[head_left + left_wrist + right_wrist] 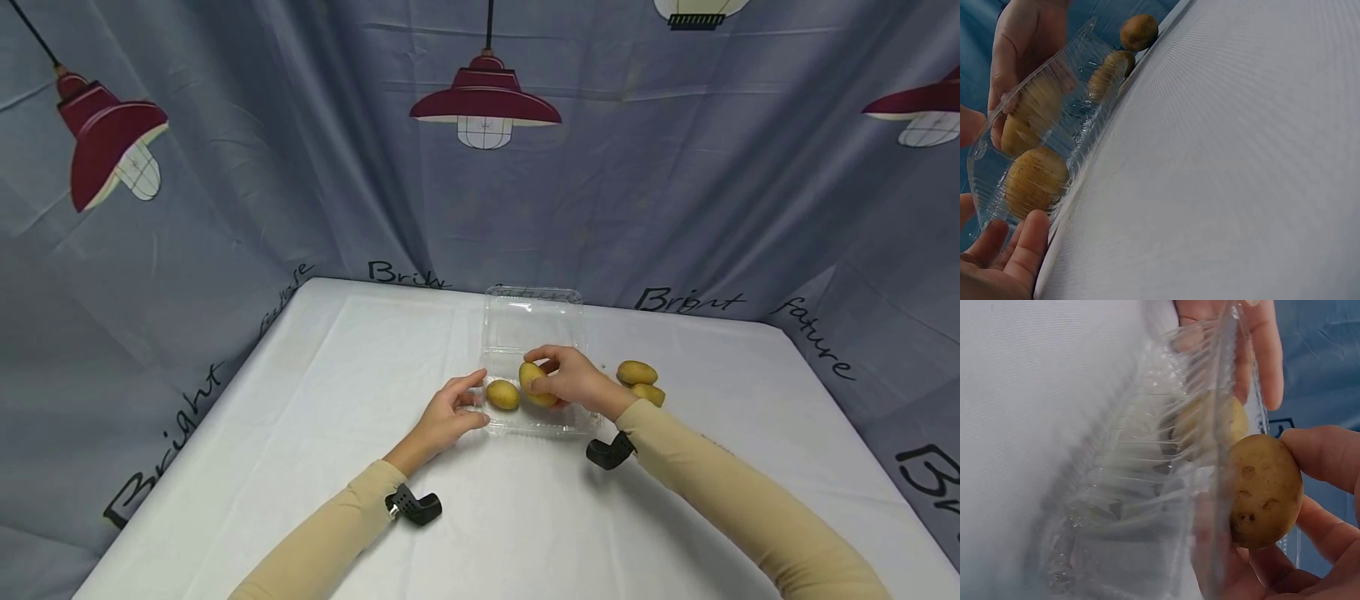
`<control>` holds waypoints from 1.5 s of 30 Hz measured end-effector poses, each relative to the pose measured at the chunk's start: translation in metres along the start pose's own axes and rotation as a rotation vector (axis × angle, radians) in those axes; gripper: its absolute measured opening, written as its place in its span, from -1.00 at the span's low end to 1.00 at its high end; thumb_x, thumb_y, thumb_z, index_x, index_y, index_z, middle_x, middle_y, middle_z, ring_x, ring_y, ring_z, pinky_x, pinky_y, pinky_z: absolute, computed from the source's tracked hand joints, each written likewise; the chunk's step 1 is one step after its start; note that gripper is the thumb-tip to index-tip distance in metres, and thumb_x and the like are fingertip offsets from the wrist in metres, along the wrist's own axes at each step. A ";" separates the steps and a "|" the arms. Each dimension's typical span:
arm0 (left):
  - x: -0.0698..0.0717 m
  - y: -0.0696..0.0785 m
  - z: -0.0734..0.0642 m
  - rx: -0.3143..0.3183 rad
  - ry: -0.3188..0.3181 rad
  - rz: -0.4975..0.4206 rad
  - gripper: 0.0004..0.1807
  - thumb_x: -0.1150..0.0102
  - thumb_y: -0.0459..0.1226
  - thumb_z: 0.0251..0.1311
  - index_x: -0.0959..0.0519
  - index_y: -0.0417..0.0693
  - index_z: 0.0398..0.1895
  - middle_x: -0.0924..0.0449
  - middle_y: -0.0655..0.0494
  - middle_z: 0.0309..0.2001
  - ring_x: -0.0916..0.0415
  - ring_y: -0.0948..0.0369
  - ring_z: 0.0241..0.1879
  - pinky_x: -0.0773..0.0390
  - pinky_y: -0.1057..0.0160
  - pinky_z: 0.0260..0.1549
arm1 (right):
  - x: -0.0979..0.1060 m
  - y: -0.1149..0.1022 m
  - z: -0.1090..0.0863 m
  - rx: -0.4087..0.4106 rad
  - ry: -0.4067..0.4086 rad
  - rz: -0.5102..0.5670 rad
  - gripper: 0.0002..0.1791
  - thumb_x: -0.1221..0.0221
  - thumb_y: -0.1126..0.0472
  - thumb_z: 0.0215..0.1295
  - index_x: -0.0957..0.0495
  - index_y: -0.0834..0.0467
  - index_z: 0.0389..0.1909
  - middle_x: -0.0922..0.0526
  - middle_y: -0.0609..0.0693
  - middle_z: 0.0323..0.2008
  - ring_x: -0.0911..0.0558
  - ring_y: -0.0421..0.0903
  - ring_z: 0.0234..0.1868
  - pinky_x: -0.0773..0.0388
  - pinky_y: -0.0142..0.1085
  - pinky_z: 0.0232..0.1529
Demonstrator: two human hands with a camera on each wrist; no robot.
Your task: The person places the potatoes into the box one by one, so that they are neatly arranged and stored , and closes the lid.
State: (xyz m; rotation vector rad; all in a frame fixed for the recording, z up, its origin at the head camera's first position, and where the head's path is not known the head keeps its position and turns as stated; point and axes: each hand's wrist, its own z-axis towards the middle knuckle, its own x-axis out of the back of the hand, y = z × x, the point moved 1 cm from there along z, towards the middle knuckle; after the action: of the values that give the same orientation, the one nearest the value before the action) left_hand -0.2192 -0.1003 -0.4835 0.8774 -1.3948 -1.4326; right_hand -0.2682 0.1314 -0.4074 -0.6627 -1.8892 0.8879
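A clear plastic clamshell container [543, 427] lies on the table, its lid [534, 321] folded back toward the curtain. My right hand [573, 379] pinches a yellow-brown potato [1265, 490] between thumb and fingers, at the container's base and partly inside its rim. Another potato [502, 395] sits in the left part of the base, seen through the ribbed wall in the left wrist view. At the container's left end is my left hand [444, 417], with fingers and thumb spread fairly straight along the wall; the left wrist view has fingertips [1036, 228] right at the plastic.
Right of the container, two more potatoes, one farther back [637, 372] and one nearer [649, 394], lie close together beside my right wrist. A white cloth covers the table [360, 350]. Behind it hangs a grey-blue curtain [315, 167] printed with lamps and lettering.
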 end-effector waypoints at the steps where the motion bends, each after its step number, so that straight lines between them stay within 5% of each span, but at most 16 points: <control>1: 0.000 0.000 0.000 0.004 -0.001 -0.002 -0.14 -0.23 -0.45 0.06 -0.24 -0.29 0.52 -0.30 -0.37 0.35 -0.43 -0.22 0.22 -0.52 0.54 -0.12 | -0.001 0.000 0.000 -0.002 0.002 -0.005 -0.37 -0.32 0.25 0.26 -0.45 0.18 0.37 -0.54 0.30 0.16 -0.67 0.02 -0.16 -0.73 -0.15 -0.36; 45: -0.002 -0.001 0.000 -0.005 0.013 0.001 -0.14 -0.24 -0.45 0.04 -0.26 -0.29 0.52 -0.34 -0.34 0.33 -0.46 -0.12 0.16 -0.53 0.54 -0.09 | -0.018 0.013 -0.001 -0.003 -0.012 -0.177 -0.53 -0.37 0.25 0.20 -0.60 0.15 0.16 -0.67 0.19 -0.05 -0.62 -0.08 -0.36 -0.61 -0.30 -0.50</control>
State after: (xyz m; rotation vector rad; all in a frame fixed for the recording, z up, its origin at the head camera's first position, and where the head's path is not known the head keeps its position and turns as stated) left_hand -0.2193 -0.0988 -0.4846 0.8809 -1.3816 -1.4268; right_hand -0.2581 0.1261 -0.4272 -0.4836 -1.9263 0.7769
